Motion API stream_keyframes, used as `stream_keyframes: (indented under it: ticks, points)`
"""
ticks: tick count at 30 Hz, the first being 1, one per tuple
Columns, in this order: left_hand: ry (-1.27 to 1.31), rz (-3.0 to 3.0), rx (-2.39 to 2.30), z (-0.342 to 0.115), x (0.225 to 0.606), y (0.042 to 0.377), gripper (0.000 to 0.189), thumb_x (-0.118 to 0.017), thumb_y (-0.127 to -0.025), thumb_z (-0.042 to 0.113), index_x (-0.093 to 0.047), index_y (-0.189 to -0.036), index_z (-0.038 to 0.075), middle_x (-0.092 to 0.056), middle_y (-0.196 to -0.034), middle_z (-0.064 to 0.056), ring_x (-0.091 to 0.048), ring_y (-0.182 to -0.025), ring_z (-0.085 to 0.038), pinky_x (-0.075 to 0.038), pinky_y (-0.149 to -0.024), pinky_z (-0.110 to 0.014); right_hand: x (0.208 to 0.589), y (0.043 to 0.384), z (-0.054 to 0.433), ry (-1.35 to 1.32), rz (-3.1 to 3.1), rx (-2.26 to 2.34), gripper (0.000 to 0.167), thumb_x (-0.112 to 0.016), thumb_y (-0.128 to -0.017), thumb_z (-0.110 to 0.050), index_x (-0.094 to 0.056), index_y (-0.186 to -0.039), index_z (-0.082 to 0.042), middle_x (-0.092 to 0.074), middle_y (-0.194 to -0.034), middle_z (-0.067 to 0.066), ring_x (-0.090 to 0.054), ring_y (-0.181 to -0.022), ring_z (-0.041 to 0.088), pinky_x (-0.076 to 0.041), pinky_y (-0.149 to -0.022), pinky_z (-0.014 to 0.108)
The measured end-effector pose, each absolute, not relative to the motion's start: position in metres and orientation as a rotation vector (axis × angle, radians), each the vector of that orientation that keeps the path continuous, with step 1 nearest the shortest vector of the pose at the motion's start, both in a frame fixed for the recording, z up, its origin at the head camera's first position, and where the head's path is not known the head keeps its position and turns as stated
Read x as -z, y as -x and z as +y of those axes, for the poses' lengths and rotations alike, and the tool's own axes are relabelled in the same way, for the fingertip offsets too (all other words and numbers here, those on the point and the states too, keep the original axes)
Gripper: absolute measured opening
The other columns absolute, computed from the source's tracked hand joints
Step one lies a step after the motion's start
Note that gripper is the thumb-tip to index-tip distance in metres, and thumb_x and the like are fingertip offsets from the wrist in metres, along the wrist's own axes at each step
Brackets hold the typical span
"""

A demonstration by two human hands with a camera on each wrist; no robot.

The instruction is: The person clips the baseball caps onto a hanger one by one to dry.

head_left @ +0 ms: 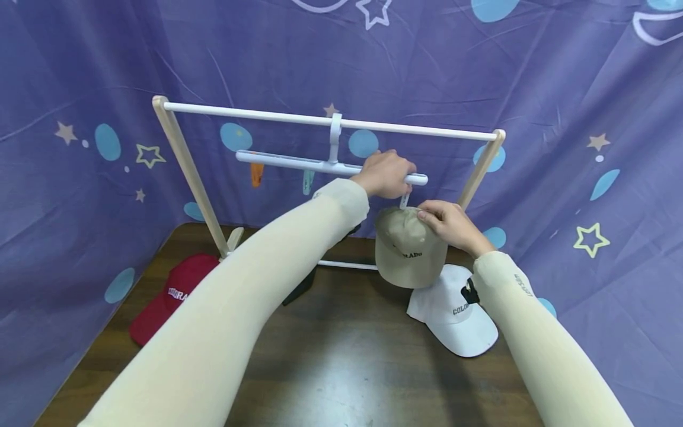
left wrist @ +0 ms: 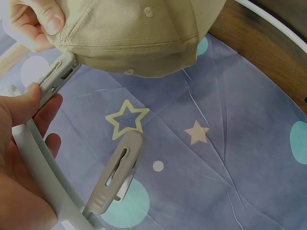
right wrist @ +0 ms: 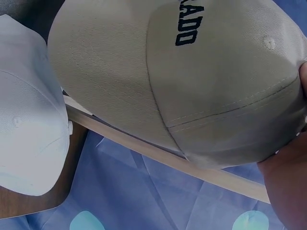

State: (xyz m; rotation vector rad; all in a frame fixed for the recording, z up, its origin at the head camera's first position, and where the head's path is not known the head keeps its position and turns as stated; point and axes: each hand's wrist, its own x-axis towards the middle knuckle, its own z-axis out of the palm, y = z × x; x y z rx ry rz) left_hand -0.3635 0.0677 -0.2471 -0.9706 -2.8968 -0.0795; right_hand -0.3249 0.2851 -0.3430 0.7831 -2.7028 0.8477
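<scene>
A beige cap [head_left: 411, 252] with dark lettering hangs brim down at the hanger's right end. My right hand [head_left: 452, 226] pinches its crown edge between thumb and fingers. Above it, my left hand [head_left: 386, 174] reaches over the pale blue clip hanger [head_left: 299, 162] and grips a whitish clip [left wrist: 60, 72] by its upper end. The clip's lower tip meets the cap's edge in the left wrist view; whether it bites the fabric I cannot tell. A second, grey clip [left wrist: 115, 172] sits along the hanger bar. The right wrist view shows the cap's side, with my fingers at the right edge.
The hanger hooks over a white rail [head_left: 240, 112] on a wooden-sided rack. Orange [head_left: 257, 174] and teal [head_left: 308, 182] clips dangle further left. A white cap [head_left: 459, 320] and a red cap [head_left: 173, 293] lie on the brown table [head_left: 331, 367]; a dark item [head_left: 300, 289] is partly hidden behind my left arm.
</scene>
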Motion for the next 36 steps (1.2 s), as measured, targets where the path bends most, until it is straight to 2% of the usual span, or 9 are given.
stream_keyframes:
  ticks: [3, 10, 12, 15, 19, 22, 29, 36]
  points:
    - [0.970, -2.897, 0.080, 0.0677, 0.2466, 0.3620, 0.026, -0.064, -0.103, 0.039, -0.072, -0.125, 0.025, -0.072, -0.112, 0.005, -0.057, -0.119, -0.023, -0.043, -0.102, -0.045, 0.3441, 0.3256, 0.2851, -0.799, -2.676, -0.842, 0.017, -0.063, -0.108, -0.015, -0.078, -0.108, -0.008, -0.075, -0.104, 0.010, -0.064, -0.093, 0.025, -0.049, -0.085, 0.043]
    - [0.999, -2.899, 0.033, 0.0660, 0.2452, 0.3585, 0.033, -0.064, -0.104, 0.041, -0.071, -0.132, 0.025, -0.072, -0.125, 0.005, -0.056, -0.128, -0.025, -0.039, -0.112, -0.050, 0.3443, 0.3259, 0.2835, -0.829, -2.611, -0.823, 0.015, -0.063, -0.107, -0.012, -0.077, -0.108, -0.006, -0.075, -0.105, 0.012, -0.065, -0.094, 0.026, -0.049, -0.085, 0.044]
    - [0.998, -2.901, 0.036, 0.0655, 0.2453, 0.3584, 0.034, -0.063, -0.104, 0.041, -0.071, -0.133, 0.025, -0.072, -0.124, 0.005, -0.056, -0.126, -0.025, -0.038, -0.113, -0.050, 0.3447, 0.3266, 0.2831, -0.826, -2.604, -0.825, 0.016, -0.063, -0.107, -0.012, -0.077, -0.108, -0.006, -0.075, -0.105, 0.012, -0.065, -0.095, 0.027, -0.049, -0.086, 0.044]
    - [0.995, -2.900, 0.068, 0.0648, 0.2453, 0.3596, 0.033, -0.063, -0.104, 0.041, -0.072, -0.132, 0.025, -0.072, -0.121, 0.005, -0.056, -0.122, -0.023, -0.040, -0.110, -0.048, 0.3454, 0.3270, 0.2826, -0.799, -2.602, -0.850, 0.016, -0.063, -0.107, -0.012, -0.077, -0.111, -0.005, -0.075, -0.109, 0.014, -0.066, -0.099, 0.029, -0.049, -0.088, 0.045]
    - [0.988, -2.895, 0.106, 0.0638, 0.2443, 0.3604, 0.024, -0.064, -0.103, 0.039, -0.073, -0.120, 0.024, -0.071, -0.109, 0.005, -0.056, -0.113, -0.021, -0.041, -0.101, -0.044, 0.3471, 0.3263, 0.2824, -0.746, -2.614, -0.900, 0.019, -0.062, -0.108, -0.015, -0.077, -0.115, -0.004, -0.074, -0.116, 0.015, -0.067, -0.106, 0.031, -0.049, -0.093, 0.047]
    - [0.974, -2.899, 0.121, 0.0632, 0.2428, 0.3594, 0.022, -0.064, -0.103, 0.038, -0.074, -0.117, 0.024, -0.072, -0.109, 0.006, -0.058, -0.112, -0.020, -0.041, -0.102, -0.043, 0.3485, 0.3266, 0.2826, -0.698, -2.621, -0.941, 0.022, -0.061, -0.109, -0.017, -0.076, -0.118, -0.004, -0.074, -0.120, 0.016, -0.066, -0.109, 0.031, -0.048, -0.095, 0.047]
    - [0.960, -2.911, 0.124, 0.0622, 0.2418, 0.3579, 0.025, -0.064, -0.103, 0.039, -0.074, -0.120, 0.025, -0.072, -0.112, 0.006, -0.059, -0.116, -0.021, -0.040, -0.105, -0.045, 0.3478, 0.3256, 0.2822, -0.611, -2.587, -1.048, 0.023, -0.061, -0.110, -0.019, -0.076, -0.120, -0.005, -0.074, -0.118, 0.017, -0.064, -0.106, 0.028, -0.046, -0.092, 0.042]
    - [0.966, -2.912, 0.161, 0.0590, 0.2417, 0.3581, 0.024, -0.063, -0.103, 0.038, -0.075, -0.118, 0.023, -0.073, -0.112, 0.005, -0.061, -0.114, -0.021, -0.040, -0.102, -0.043, 0.3480, 0.3255, 0.2794, -0.617, -2.583, -1.037, 0.022, -0.061, -0.110, -0.018, -0.077, -0.119, -0.005, -0.074, -0.115, 0.016, -0.063, -0.101, 0.026, -0.045, -0.088, 0.037]
